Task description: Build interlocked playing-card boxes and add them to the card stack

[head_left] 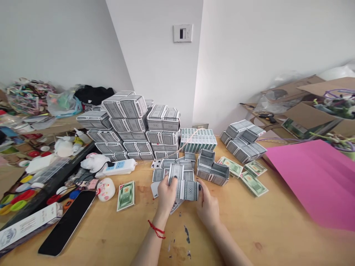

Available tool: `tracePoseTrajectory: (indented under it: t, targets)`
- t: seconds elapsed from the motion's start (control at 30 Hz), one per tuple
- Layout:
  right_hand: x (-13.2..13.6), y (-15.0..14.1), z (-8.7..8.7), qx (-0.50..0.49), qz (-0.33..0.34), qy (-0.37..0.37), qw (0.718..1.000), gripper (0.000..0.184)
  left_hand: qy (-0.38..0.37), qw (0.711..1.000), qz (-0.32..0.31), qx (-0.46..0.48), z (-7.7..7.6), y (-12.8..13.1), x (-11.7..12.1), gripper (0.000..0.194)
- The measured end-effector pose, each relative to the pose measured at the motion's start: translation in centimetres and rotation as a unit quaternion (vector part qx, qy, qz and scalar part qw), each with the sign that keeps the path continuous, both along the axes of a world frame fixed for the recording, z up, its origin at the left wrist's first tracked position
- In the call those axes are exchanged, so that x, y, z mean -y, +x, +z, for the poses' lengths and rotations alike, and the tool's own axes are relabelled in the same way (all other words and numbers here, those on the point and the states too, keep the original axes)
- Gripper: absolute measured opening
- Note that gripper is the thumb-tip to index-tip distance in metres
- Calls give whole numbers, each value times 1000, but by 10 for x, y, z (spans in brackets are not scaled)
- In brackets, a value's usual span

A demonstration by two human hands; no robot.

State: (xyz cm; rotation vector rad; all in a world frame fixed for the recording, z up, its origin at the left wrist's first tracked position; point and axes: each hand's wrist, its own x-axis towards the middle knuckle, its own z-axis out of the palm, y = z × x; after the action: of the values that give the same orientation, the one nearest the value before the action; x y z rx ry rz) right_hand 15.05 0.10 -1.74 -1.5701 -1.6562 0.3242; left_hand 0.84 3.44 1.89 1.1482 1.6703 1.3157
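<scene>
My left hand (166, 195) and my right hand (206, 205) are both closed on a small block made of folded playing cards (185, 186), held just above the wooden table (249, 229). The left hand grips its left side, with a red string around the wrist. On its right end, the right hand's fingers press in. Loose cards (163, 170) lie flat behind the block. A finished group of card blocks (212, 168) sits just behind and to the right.
A tall stack of card blocks (133, 125) stands at the back, with more blocks (244, 142) at the right. Green card packs (126, 195) (253, 181), a power strip (119, 167), a dark tablet (68, 223), a pink sheet (313, 181) and cardboard boxes (307, 111) surround the work area.
</scene>
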Motion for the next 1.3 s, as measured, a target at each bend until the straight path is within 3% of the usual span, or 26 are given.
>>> tracePoseTrajectory:
  t: [0.23, 0.47, 0.6, 0.77, 1.0, 1.3]
  targets:
    - [5, -8, 3, 6, -64, -8, 998, 40, 7, 1000, -7, -21, 2, 2, 2, 22]
    - [2, -6, 7, -121, 1, -55, 991, 40, 1, 1000, 15, -20, 3, 1, 2, 26]
    - [-5, -2, 5, -222, 53, -66, 971, 40, -7, 1000, 17, -6, 2, 0, 1, 22]
    - [-11, 5, 9, -282, 113, -115, 946, 44, -4, 1000, 11, 9, 0, -1, 1, 20]
    - [-11, 10, 10, -218, 127, -90, 963, 39, -12, 999, 17, -25, -2, -3, 0, 23]
    - [-10, 12, 13, -157, 96, -95, 978, 37, -14, 1000, 5, -27, 4, -1, 2, 21]
